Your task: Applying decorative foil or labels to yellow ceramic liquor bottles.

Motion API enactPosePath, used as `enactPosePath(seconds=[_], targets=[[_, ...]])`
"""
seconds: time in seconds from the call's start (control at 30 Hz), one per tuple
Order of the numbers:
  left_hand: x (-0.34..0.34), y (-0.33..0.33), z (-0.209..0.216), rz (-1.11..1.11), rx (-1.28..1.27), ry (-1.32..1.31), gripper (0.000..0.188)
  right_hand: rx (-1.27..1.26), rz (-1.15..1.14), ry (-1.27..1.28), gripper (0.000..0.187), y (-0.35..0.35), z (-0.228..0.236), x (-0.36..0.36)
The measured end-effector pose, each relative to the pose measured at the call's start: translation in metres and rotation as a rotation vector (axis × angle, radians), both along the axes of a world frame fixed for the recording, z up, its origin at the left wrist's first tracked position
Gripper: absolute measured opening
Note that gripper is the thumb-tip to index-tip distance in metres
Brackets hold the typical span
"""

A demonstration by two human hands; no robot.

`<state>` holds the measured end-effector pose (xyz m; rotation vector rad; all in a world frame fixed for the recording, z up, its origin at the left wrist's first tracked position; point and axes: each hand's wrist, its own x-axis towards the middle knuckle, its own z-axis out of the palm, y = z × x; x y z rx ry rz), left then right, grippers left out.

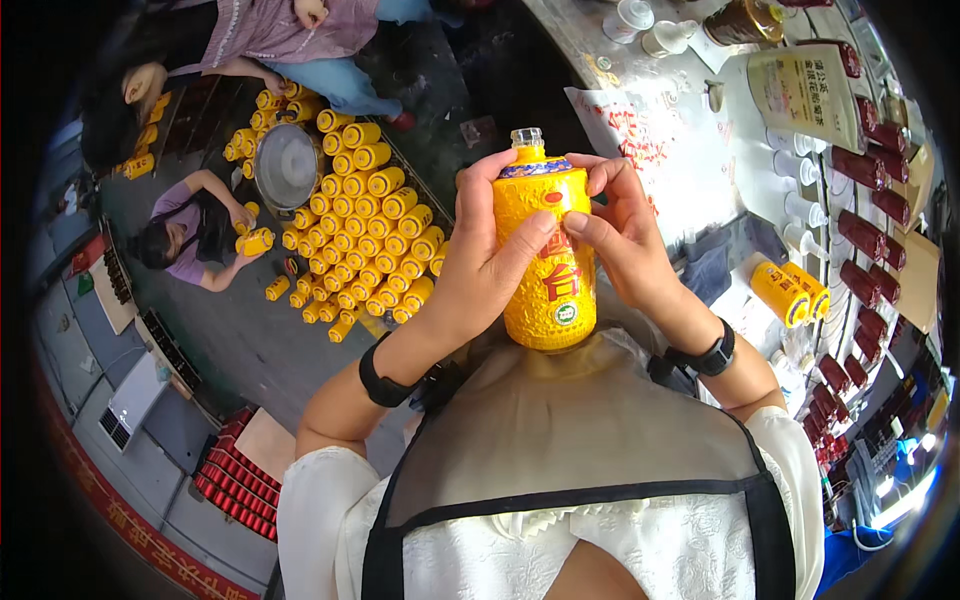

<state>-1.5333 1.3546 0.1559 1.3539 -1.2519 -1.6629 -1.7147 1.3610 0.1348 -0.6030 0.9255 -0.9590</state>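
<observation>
Both my hands hold one yellow bottle (545, 300) upright in front of my apron. The bottle has a clear glass neck, a blue patterned band at the shoulder and red characters down its front. My left hand (485, 240) wraps its left side, thumb lying across the front. On the other side my right hand (630, 225) presses its thumb near the characters, with the index finger bent at the shoulder. The fingertips behind the bottle are hidden. A dark band circles each wrist.
At left, many yellow bottles (370, 230) stand packed around a metal basin (288, 165). A co-worker (185, 235) there holds a yellow bottle; another person (290, 40) stands beyond. The right-hand table (560, 30) carries two yellow bottles (790, 290), dark red bottles (862, 235) and white cups.
</observation>
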Motion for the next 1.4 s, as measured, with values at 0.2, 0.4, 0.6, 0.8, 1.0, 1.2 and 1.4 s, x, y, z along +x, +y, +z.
enactPosePath(seconds=[0.2, 0.4, 0.6, 0.8, 1.0, 1.2, 1.4], targets=[[0.004, 0.001, -0.008, -0.042, -0.015, -0.05, 0.049, 0.003, 0.012, 0.028, 0.034, 0.0, -0.004, 0.001], [0.005, 0.004, -0.01, -0.024, 0.03, 0.025, 0.047, 0.004, 0.038, 0.049, 0.033, 0.003, -0.01, 0.004], [0.007, 0.004, -0.005, -0.012, 0.136, 0.148, 0.047, 0.03, 0.018, -0.054, 0.032, 0.003, -0.013, 0.006], [0.012, 0.003, 0.003, -0.025, 0.179, 0.218, 0.059, 0.032, 0.076, -0.059, 0.041, 0.002, -0.003, -0.001], [0.014, 0.006, 0.0, -0.091, 0.159, 0.198, 0.072, -0.007, 0.129, -0.003, 0.052, 0.005, 0.002, 0.0], [0.014, 0.009, 0.0, -0.1, 0.142, 0.184, 0.071, -0.01, 0.151, -0.035, 0.05, 0.008, 0.0, -0.002], [0.015, 0.013, 0.0, -0.092, 0.158, 0.198, 0.067, -0.052, 0.165, -0.068, 0.048, 0.012, -0.011, -0.004]])
